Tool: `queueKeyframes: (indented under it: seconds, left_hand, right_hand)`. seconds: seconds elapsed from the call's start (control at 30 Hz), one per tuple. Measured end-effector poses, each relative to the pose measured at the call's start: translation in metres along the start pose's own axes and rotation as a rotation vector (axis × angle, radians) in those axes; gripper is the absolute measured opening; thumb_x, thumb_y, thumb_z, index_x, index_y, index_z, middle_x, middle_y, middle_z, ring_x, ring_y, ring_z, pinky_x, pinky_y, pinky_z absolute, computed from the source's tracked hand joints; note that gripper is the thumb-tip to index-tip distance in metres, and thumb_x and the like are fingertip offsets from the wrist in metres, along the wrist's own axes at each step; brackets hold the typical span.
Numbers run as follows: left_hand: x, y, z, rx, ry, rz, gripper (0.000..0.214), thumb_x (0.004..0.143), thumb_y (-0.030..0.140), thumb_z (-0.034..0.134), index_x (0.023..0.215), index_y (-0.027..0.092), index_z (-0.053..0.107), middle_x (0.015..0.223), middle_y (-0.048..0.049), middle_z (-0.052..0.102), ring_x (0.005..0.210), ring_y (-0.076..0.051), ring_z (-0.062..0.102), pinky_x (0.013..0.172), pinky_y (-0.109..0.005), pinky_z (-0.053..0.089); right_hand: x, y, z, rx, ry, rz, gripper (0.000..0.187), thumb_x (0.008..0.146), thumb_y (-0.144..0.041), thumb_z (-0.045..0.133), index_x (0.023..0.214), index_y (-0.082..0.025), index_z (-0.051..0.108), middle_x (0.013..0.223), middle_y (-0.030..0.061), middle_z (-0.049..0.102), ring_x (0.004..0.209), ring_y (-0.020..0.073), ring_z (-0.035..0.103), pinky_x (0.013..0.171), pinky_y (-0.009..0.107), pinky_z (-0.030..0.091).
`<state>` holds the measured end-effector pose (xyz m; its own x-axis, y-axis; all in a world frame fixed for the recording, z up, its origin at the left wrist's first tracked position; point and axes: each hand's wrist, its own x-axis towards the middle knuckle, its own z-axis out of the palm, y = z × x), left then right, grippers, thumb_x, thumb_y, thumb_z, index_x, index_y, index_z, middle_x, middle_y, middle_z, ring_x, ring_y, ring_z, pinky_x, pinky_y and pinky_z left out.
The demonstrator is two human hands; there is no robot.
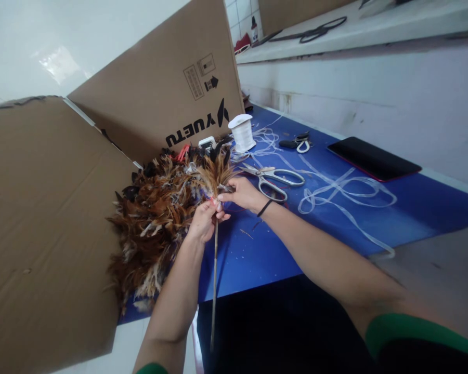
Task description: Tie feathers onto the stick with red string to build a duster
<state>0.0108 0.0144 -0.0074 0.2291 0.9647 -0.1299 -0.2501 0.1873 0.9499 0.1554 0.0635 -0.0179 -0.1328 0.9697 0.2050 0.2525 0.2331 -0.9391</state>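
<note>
My left hand [205,218] is closed around the top of a thin stick [214,280] that hangs down off the blue table [374,213]. A small tuft of brown feathers [214,174] fans out above my fingers at the stick's tip. My right hand [242,193] pinches the base of that tuft right beside the left hand; a black band is on its wrist. A big heap of brown, black and white feathers [152,218] lies just left of both hands.
Large cardboard sheets [47,218] stand behind and left of the heap. Scissors [275,179], a white spool of string [242,132], loose white string [343,195], keys [296,143] and a dark phone [372,158] lie on the table. A white wall rises at the right.
</note>
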Motion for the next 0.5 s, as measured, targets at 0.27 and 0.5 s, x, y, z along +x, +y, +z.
queueKeyframes:
  seconds: [0.27,0.5]
  left_hand:
    - [0.000,-0.002,0.000,0.029,0.051,-0.027,0.034,0.064,0.035,0.075,0.062,0.012,0.051,0.056,0.0056,0.043,0.046,-0.002,0.038,0.055,-0.021,0.049]
    - [0.001,0.006,0.000,-0.081,0.068,-0.084,0.019,0.067,0.020,0.072,0.075,0.010,0.058,0.055,0.0070,0.040,0.045,-0.001,0.035,0.052,-0.017,0.043]
  right_hand:
    - [-0.002,-0.005,-0.003,-0.049,-0.044,0.011,0.026,0.059,-0.037,0.070,0.061,-0.015,0.056,0.055,-0.0064,0.042,0.055,0.0078,0.035,0.053,0.022,0.028]
    - [-0.006,-0.019,-0.014,0.140,-0.105,-0.086,0.024,0.065,-0.037,0.065,0.067,-0.014,0.057,0.062,-0.0042,0.048,0.060,0.0085,0.040,0.057,0.023,0.032]
